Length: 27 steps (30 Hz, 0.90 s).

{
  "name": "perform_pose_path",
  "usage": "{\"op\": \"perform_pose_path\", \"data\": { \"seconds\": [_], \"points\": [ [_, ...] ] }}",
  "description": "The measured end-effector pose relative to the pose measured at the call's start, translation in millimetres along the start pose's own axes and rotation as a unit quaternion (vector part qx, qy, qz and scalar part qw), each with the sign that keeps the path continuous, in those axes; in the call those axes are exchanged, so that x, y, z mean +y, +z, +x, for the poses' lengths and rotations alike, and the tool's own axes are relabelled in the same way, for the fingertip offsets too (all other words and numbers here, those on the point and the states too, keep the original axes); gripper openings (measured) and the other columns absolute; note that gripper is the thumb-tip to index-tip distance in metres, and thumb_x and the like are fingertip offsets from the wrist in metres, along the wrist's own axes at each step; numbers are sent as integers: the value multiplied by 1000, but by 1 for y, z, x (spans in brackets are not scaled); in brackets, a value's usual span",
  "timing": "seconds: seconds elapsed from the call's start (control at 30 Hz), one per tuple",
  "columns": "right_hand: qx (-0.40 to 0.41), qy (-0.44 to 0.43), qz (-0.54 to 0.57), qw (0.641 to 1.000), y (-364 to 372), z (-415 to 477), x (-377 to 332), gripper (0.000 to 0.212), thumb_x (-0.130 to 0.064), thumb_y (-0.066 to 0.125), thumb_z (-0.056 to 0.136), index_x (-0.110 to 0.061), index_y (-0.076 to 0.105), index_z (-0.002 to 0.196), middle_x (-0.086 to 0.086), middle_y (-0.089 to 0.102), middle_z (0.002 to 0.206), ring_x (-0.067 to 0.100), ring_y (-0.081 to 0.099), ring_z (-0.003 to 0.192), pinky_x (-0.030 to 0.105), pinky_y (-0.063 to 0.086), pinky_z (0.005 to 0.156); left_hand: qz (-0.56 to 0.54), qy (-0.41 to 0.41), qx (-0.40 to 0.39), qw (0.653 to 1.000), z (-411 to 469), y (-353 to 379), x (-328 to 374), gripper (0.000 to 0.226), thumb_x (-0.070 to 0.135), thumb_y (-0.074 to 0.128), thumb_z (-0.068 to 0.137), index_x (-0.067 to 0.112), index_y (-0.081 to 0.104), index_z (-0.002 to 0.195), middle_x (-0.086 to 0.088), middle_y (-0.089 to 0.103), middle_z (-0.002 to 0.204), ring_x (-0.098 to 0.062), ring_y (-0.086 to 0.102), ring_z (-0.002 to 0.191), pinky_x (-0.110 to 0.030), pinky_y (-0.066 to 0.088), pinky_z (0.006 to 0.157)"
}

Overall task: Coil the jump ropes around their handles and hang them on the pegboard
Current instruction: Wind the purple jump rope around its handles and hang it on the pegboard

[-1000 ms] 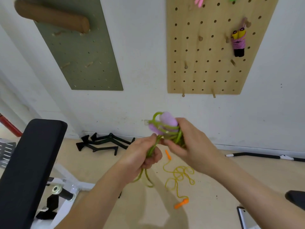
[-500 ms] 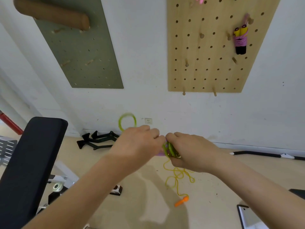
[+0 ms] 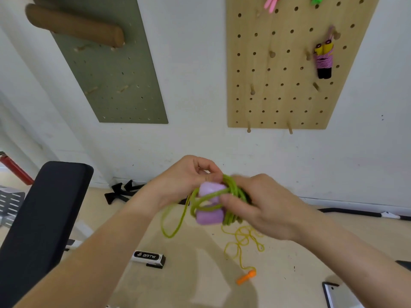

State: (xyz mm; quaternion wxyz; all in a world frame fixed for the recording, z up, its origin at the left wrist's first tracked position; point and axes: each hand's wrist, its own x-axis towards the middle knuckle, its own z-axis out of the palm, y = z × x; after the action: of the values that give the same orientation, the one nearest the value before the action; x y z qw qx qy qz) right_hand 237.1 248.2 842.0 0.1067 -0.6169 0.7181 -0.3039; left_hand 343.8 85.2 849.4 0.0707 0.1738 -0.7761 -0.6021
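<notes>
Step in hand: winding, late stage. The green rope (image 3: 231, 192) is mid-air between both hands, in front of the wall and well below the wooden pegboard (image 3: 278, 103). Most of it sits in turns round the two lilac handles (image 3: 210, 215), which are held side by side

right hand (image 3: 262, 207): fingers curled round the far side of the coil, thumb (image 3: 224, 198) pressed across the front, clamping the bundle

left hand (image 3: 184, 181): fingers curled, pinching a strand at the top of the bundle just above the handles. Looks like it's feeding the next turn, but motion blur makes the exact pinch hard to read

Left over: one slack loop (image 3: 173, 218) hanging down-left of the handles. My read is a turn or two more, then tuck the tail under a turn so it holds, then lift to a free peg (image 3: 271, 54). The right hand must hold the clamp while the left goes round, or the coils will spring off

Not done: the yellow rope (image 3: 242, 241) lies loose and tangled on the floor under the hands, with an orange handle (image 3: 245, 277) at its near end. A pink-wound rope (image 3: 324, 61) already hangs on the board

Can't see: the green rope's free end, the right fingertips (behind the bundle), the second orange handle. The top of the board is cut off by the frame, with two more items only partly in view there
</notes>
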Motion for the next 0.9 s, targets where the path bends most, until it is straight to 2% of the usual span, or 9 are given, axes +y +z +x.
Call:
{"op": "perform_pose_path", "data": {
  "seconds": [0.17, 0.23, 0.33, 0.4, 0.5, 0.6, 0.7, 0.8, 0.9],
  "points": [
    [46, 80, 205, 974, -11, 7, 13, 7, -32, 42, 98, -26, 38, 101, 22, 61, 68, 33, 62, 53, 32, 44, 47, -59, -8, 58, 997, -6, 31, -39, 26, 15, 53, 82, 21, 53, 56, 2, 41, 47, -9, 29, 44, -17, 23, 43],
    [67, 116, 276, 952, -1, 10, 19, 7, -26, 38, 100, -28, 42, 105, 23, 60, 68, 36, 61, 49, 31, 39, 44, -106, 5, 94, 990, -8, 41, -50, 23, 17, 58, 87, 22, 59, 64, 5, 35, 44, -8, 26, 41, -18, 22, 42],
    [94, 162, 337, 923, 11, 13, 32, 12, -24, 35, 101, -27, 46, 103, 15, 59, 63, 33, 59, 47, 30, 35, 43, 96, 60, 178, 977, -17, 47, -62, 18, 21, 54, 95, 35, 65, 94, 9, 34, 51, -8, 28, 47, -26, 27, 47],
    [107, 186, 345, 914, 15, 15, 41, 11, -25, 35, 100, -23, 45, 97, 19, 58, 64, 35, 59, 46, 29, 35, 42, 306, 95, 220, 922, -28, 48, -68, 18, 32, 51, 95, 38, 61, 108, 8, 40, 52, -9, 37, 49, -28, 37, 52],
    [106, 199, 328, 917, 24, 16, 49, 13, -27, 36, 100, -20, 43, 91, 23, 58, 66, 39, 61, 48, 29, 36, 41, 483, 141, 255, 825, -39, 46, -65, 25, 37, 45, 92, 31, 66, 105, 8, 54, 56, -13, 52, 48, -26, 44, 44],
    [103, 197, 334, 916, 31, 19, 51, 16, -26, 37, 99, -20, 44, 86, 21, 58, 61, 38, 61, 46, 31, 37, 42, 604, 239, 286, 704, -42, 43, -59, 19, 32, 56, 87, 24, 73, 89, 7, 52, 53, -16, 48, 43, -24, 35, 40],
    [100, 188, 322, 923, 32, 20, 50, 16, -25, 39, 99, -20, 47, 86, 20, 59, 59, 39, 61, 46, 31, 39, 41, 633, 308, 286, 650, -45, 36, -49, 15, 28, 64, 84, 19, 70, 74, 5, 52, 55, -16, 49, 46, -26, 37, 39],
    [103, 165, 256, 947, 33, 19, 47, 15, -31, 40, 99, -25, 50, 90, 11, 62, 61, 34, 63, 47, 29, 42, 42, 631, 323, 242, 662, -40, 35, -41, 24, 30, 58, 87, 18, 66, 67, 3, 51, 56, -17, 48, 48, -27, 41, 41],
    [79, 112, 113, 984, 37, 17, 43, 19, -42, 35, 98, -30, 50, 100, 2, 63, 66, 23, 63, 52, 35, 52, 55, 538, 219, 222, 783, -32, 46, -27, 22, 30, 59, 83, 20, 63, 65, 6, 56, 56, -16, 53, 50, -25, 43, 46]
  ]
}}
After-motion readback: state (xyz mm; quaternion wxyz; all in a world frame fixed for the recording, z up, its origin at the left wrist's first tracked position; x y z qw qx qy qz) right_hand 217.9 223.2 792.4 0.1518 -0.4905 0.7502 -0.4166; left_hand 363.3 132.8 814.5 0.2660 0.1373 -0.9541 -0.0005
